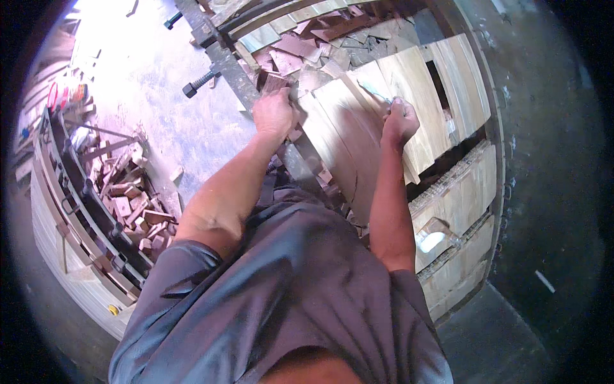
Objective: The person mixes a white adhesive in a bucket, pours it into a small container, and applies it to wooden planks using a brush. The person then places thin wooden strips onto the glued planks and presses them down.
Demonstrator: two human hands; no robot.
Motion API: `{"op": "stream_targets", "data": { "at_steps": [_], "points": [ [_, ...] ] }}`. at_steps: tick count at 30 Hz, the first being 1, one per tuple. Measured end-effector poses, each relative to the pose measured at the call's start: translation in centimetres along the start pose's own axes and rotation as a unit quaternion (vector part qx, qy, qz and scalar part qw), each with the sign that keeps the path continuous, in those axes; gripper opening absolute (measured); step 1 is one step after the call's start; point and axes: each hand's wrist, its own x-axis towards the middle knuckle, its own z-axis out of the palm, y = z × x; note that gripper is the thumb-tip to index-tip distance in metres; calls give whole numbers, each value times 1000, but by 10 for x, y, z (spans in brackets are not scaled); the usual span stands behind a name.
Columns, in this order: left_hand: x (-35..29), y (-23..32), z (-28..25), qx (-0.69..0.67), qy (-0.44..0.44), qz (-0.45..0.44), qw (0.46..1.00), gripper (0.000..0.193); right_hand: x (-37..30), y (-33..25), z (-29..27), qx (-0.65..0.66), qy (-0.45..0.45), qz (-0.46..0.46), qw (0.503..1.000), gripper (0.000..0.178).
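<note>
My right hand point(400, 120) is closed in a pinch around a slim light-blue tool point(372, 91), held over pale wooden boards point(412, 80). Its exact kind is too small to make out. My left hand point(275, 114) sits at the dark metal beam point(295, 160) along the boards' left side, its fingers curled down beside a reddish-brown wood piece point(275, 83). Whatever those fingertips grip is hidden. A shadow falls across the boards between my hands. Nearer me on the right, a small clear container with something white inside point(433, 240) rests on more boards.
Wood offcuts point(300, 54) lie heaped beyond the boards. Large threaded bolts point(199, 84) stick out leftward from the beam. On the floor at left is another pile of wood blocks point(137, 208), beside a long rack with metal bars point(83, 185). A dark floor point(550, 192) extends at right.
</note>
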Motion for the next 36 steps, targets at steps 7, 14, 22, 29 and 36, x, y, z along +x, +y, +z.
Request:
{"op": "stream_targets", "data": {
  "at_steps": [7,14,22,29,36],
  "points": [
    [-1,4,-10,-6,-20,-3,1000,34,18,21,26,-135,6,-113,984,24],
    [1,-1,3,-13,-7,-9,1000,36,-7,-16,-7,-263,32,-56,963,25],
    [2,2,8,17,-3,-36,999,39,-14,10,-80,-349,54,-52,934,27],
    [0,12,1,49,-34,-50,997,45,-25,30,-142,-361,67,24,930,24],
    [0,15,1,65,-57,-55,995,47,-33,64,-197,-353,103,23,930,22]
  ]
}}
